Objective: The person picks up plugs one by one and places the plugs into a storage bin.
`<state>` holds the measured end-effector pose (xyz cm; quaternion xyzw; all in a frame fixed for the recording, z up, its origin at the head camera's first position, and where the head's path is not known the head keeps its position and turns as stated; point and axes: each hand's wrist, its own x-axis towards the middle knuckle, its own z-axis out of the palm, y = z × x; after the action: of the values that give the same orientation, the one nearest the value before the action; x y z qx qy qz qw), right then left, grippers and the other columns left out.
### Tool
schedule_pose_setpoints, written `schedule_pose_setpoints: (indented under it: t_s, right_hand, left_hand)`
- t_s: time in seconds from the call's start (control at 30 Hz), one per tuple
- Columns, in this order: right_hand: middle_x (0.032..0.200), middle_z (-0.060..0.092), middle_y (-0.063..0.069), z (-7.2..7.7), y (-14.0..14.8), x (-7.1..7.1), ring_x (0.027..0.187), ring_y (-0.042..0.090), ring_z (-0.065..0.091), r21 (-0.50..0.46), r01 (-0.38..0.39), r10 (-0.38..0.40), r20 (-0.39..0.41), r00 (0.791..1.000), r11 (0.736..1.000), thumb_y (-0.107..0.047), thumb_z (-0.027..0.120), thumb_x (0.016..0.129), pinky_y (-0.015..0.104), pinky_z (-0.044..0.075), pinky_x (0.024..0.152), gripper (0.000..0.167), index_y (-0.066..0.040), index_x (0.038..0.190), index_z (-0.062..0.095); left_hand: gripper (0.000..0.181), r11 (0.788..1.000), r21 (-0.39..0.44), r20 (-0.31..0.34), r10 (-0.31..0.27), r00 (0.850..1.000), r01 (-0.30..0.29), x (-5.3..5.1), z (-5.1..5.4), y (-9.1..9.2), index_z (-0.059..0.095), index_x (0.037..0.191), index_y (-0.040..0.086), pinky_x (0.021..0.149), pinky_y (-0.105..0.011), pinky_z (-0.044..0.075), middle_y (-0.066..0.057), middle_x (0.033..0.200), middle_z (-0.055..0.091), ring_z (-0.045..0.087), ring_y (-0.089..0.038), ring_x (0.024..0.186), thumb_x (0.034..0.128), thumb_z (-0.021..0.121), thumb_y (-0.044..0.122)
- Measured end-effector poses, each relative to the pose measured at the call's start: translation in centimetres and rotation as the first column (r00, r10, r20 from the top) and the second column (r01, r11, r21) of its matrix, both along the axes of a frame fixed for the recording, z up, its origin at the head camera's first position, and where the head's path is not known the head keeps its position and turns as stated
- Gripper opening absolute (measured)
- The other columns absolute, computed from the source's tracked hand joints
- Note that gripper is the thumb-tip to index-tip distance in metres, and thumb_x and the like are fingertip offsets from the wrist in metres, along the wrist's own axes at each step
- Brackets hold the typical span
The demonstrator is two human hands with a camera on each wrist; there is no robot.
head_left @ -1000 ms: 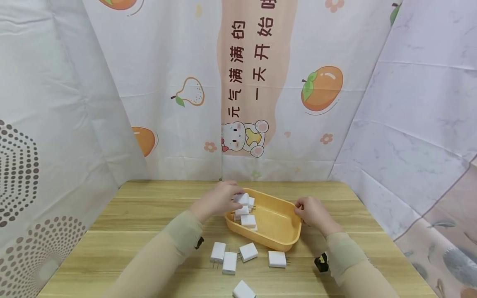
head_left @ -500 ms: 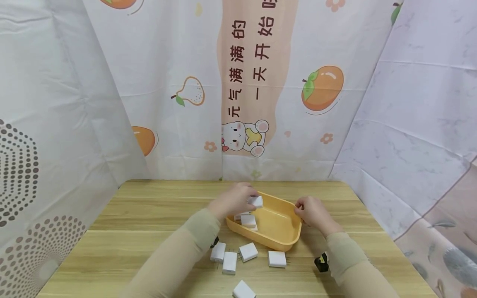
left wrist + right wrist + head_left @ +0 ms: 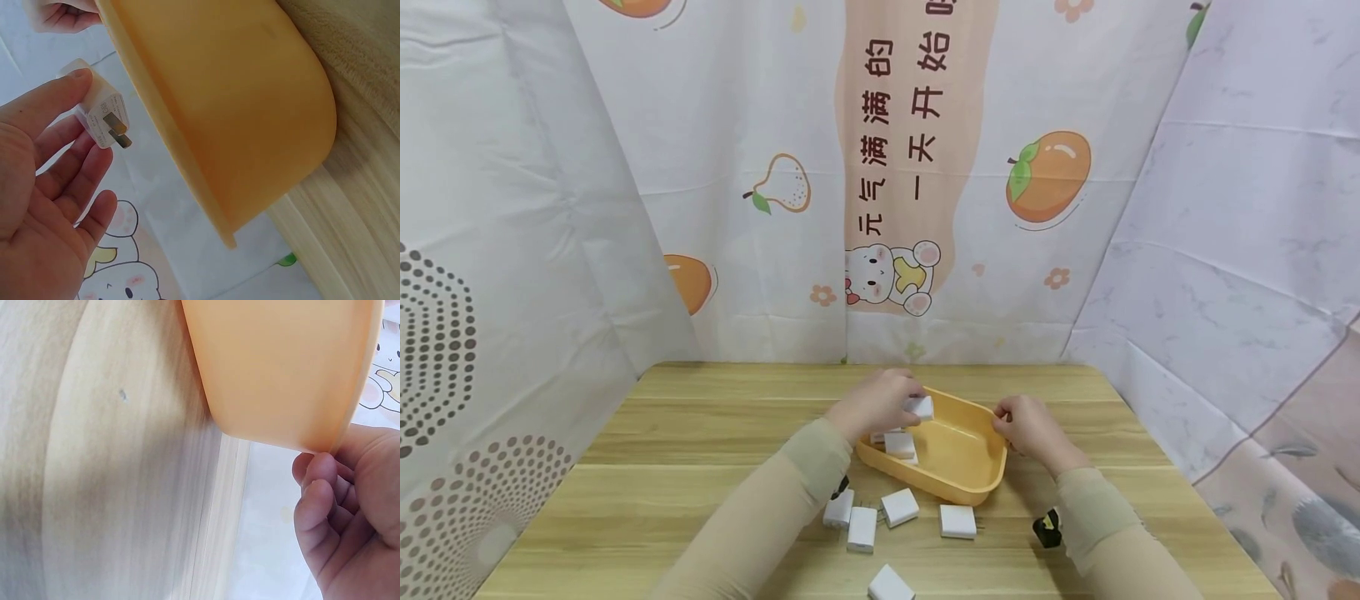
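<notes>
The left hand [image 3: 880, 404] pinches a white plug adapter [image 3: 920, 407] above the left part of a yellow tray [image 3: 958, 486]. In the left wrist view, thumb and fingers grip that adapter [image 3: 94, 103], its two metal prongs facing the camera, beside the tray wall [image 3: 250, 106]. More white adapters [image 3: 899, 445] lie in the tray's left end, partly hidden by the left hand. The right hand [image 3: 1033, 432] grips the tray's right rim; in the right wrist view its thumb and curled fingers [image 3: 320, 469] pinch the rim at a corner.
Several white adapters lie on the wooden table [image 3: 700, 467] in front of the tray, one [image 3: 957, 522] to the right and another [image 3: 891, 583] at the near edge. A printed curtain [image 3: 760, 275] hangs behind the table. Black wrist devices show at both sleeves.
The left hand has lifted an adapter from the pile at the tray's left end and moved slightly right with it. The right hand keeps its hold on the rim.
</notes>
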<state>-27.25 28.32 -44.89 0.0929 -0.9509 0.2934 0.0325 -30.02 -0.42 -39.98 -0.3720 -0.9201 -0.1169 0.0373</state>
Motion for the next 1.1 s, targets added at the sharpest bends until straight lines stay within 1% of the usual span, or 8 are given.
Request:
schedule_pose_setpoints:
  t_s: [0.13, 0.4, 0.57, 0.7, 0.83, 0.93, 1.1]
  right_hand:
    - [0.059, 0.056, 0.001, 0.1, -0.1, 0.0, 0.045, 0.014, 0.055, -0.001, 0.007, -0.007, 0.006, 1.000, 1.000, -0.006, 0.067, 0.093, 0.029, 0.048, 0.042, 0.010, -0.007, 0.084, 0.069]
    - [0.060, 0.057, 0.002, 0.1, -0.2, 0.0, 0.046, 0.014, 0.055, 0.005, 0.014, -0.015, 0.014, 1.000, 1.000, -0.005, 0.067, 0.094, 0.028, 0.048, 0.042, 0.009, -0.005, 0.085, 0.070]
    - [0.060, 0.056, 0.002, 0.1, -0.1, 0.0, 0.046, 0.015, 0.055, 0.015, 0.017, -0.017, 0.003, 1.000, 1.000, -0.004, 0.067, 0.094, 0.028, 0.048, 0.043, 0.009, -0.005, 0.085, 0.070]
    - [0.060, 0.057, 0.002, 0.0, -0.1, -0.1, 0.046, 0.014, 0.056, 0.022, 0.007, -0.007, -0.001, 1.000, 1.000, -0.005, 0.067, 0.094, 0.028, 0.048, 0.042, 0.009, -0.005, 0.086, 0.071]
    - [0.060, 0.057, 0.001, 0.0, -0.1, 0.0, 0.046, 0.014, 0.055, 0.023, 0.004, -0.004, -0.004, 1.000, 1.000, -0.006, 0.067, 0.093, 0.026, 0.047, 0.042, 0.009, -0.006, 0.085, 0.070]
    - [0.059, 0.057, 0.002, 0.1, -0.2, 0.0, 0.045, 0.014, 0.055, 0.022, 0.002, -0.002, -0.004, 1.000, 1.000, -0.006, 0.066, 0.093, 0.026, 0.047, 0.041, 0.009, -0.005, 0.085, 0.070]
    - [0.059, 0.057, 0.002, 0.1, -0.2, 0.1, 0.045, 0.014, 0.055, 0.024, 0.007, -0.007, -0.003, 1.000, 1.000, -0.005, 0.066, 0.093, 0.027, 0.047, 0.042, 0.010, -0.006, 0.084, 0.070]
  left_hand:
    - [0.039, 1.000, 0.000, 0.016, 0.003, 1.000, -0.003, -0.1, -0.2, 0.3, 0.074, 0.123, 0.016, 0.093, -0.028, 0.050, 0.001, 0.120, 0.066, 0.060, -0.012, 0.102, 0.0888, 0.081, 0.031]
    - [0.037, 0.999, -0.034, 0.015, 0.025, 1.000, -0.024, -0.4, -0.8, 0.9, 0.074, 0.123, 0.017, 0.098, -0.030, 0.048, 0.001, 0.124, 0.067, 0.061, -0.014, 0.109, 0.0890, 0.081, 0.032]
    - [0.035, 0.999, -0.048, 0.023, 0.019, 1.000, -0.018, -0.5, -1.3, 1.3, 0.075, 0.120, 0.018, 0.093, -0.029, 0.050, 0.002, 0.118, 0.067, 0.060, -0.013, 0.104, 0.0879, 0.082, 0.030]
    - [0.033, 0.996, -0.086, -0.013, 0.004, 1.000, -0.005, -0.6, -1.6, 1.6, 0.077, 0.117, 0.019, 0.093, -0.030, 0.049, 0.003, 0.114, 0.068, 0.061, -0.013, 0.103, 0.0868, 0.083, 0.029]
    - [0.031, 0.992, -0.127, -0.046, 0.007, 0.999, -0.013, -0.5, -1.8, 1.9, 0.078, 0.115, 0.021, 0.094, -0.030, 0.049, 0.005, 0.112, 0.069, 0.062, -0.012, 0.103, 0.0858, 0.082, 0.029]
    - [0.027, 0.991, -0.132, -0.057, 0.012, 0.998, -0.020, -0.5, -1.8, 2.1, 0.078, 0.111, 0.022, 0.092, -0.030, 0.049, 0.006, 0.107, 0.069, 0.062, -0.012, 0.099, 0.0849, 0.083, 0.027]
    - [0.025, 0.991, -0.130, -0.056, 0.008, 0.998, -0.015, -0.7, -2.0, 2.3, 0.079, 0.109, 0.023, 0.090, -0.030, 0.049, 0.007, 0.104, 0.068, 0.060, -0.011, 0.095, 0.0851, 0.083, 0.029]
